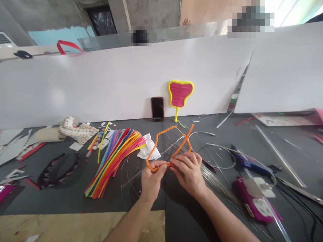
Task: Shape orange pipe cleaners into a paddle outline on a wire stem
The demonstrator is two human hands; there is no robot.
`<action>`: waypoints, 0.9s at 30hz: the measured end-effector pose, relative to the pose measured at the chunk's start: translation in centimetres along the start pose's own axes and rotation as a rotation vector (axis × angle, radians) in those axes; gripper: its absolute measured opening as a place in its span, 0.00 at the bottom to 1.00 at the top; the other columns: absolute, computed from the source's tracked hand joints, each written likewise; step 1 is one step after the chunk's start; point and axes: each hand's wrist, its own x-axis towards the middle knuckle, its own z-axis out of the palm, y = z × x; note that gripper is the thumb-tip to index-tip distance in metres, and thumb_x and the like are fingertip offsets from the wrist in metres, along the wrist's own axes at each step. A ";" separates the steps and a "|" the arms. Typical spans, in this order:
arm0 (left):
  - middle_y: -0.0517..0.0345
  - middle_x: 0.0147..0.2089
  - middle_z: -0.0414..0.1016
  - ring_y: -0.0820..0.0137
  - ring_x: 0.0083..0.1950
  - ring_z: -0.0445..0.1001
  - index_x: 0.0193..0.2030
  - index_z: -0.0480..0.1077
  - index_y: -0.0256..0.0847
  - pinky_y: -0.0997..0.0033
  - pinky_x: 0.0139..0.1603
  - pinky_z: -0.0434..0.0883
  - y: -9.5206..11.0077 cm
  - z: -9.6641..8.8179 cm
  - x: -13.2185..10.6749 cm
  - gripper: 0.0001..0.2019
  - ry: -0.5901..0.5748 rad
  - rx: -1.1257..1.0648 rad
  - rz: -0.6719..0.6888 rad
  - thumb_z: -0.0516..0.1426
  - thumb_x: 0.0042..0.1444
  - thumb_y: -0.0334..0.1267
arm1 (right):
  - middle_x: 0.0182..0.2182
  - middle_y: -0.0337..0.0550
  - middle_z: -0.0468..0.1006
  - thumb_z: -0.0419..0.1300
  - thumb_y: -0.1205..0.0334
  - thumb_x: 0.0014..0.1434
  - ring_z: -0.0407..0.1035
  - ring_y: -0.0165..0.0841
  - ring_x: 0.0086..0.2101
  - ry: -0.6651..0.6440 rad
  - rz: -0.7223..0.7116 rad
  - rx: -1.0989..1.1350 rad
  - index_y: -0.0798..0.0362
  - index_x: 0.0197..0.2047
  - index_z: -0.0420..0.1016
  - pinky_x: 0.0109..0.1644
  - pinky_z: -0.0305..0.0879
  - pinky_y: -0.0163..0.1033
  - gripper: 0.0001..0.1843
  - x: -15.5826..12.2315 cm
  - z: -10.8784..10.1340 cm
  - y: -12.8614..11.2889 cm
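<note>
Through the head camera, I see the left hand [150,179] and right hand [189,171] pinching the twisted orange loop [156,142] over the dark surface [65,203], apparently to steady its near side; a straight orange end [183,143] projects. Coloured stems [114,159] lie bundled, in no container.

– Obstructed?
– Left hand [150,179] and right hand [189,171] cover the orange braid [156,138] where gripped.
– Cut off?
– Scissors [302,192], right edge; magenta object [5,192], left edge; both forearms [130,220], bottom edge.
– Indistinct?
– Pixelated patches [140,37] above the board [121,77]; one white scrap [195,121], too small to identify.
</note>
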 end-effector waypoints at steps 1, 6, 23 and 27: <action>0.54 0.32 0.79 0.68 0.35 0.75 0.32 0.76 0.37 0.70 0.41 0.70 0.1 0.0 0.0 0.07 0.005 0.005 -0.002 0.62 0.48 0.39 | 0.38 0.41 0.78 0.61 0.62 0.57 0.64 0.39 0.42 0.004 0.000 0.005 0.46 0.45 0.72 0.51 0.52 0.50 0.11 0.0 0.0 0.0; 0.53 0.33 0.79 0.68 0.36 0.75 0.33 0.76 0.37 0.70 0.41 0.69 0.2 -0.3 0.3 0.07 0.035 0.049 0.031 0.61 0.50 0.39 | 0.42 0.46 0.72 0.59 0.65 0.57 0.61 0.41 0.46 0.090 0.063 0.034 0.49 0.42 0.73 0.52 0.56 0.50 0.09 -0.3 -0.1 0.2; 0.52 0.34 0.77 0.67 0.35 0.75 0.37 0.73 0.37 0.67 0.41 0.70 0.0 0.1 0.2 0.14 -0.149 -0.270 -0.116 0.58 0.52 0.47 | 0.40 0.45 0.74 0.57 0.68 0.58 0.60 0.42 0.47 0.128 0.144 0.181 0.48 0.34 0.75 0.50 0.60 0.53 0.07 -0.3 0.6 0.1; 0.53 0.31 0.77 0.67 0.34 0.75 0.34 0.74 0.35 0.66 0.40 0.71 0.3 0.0 0.2 0.17 -0.088 -0.359 -0.162 0.57 0.52 0.50 | 0.38 0.45 0.74 0.55 0.68 0.59 0.61 0.41 0.45 0.141 0.159 0.174 0.50 0.33 0.73 0.50 0.59 0.53 0.07 0.0 0.4 0.3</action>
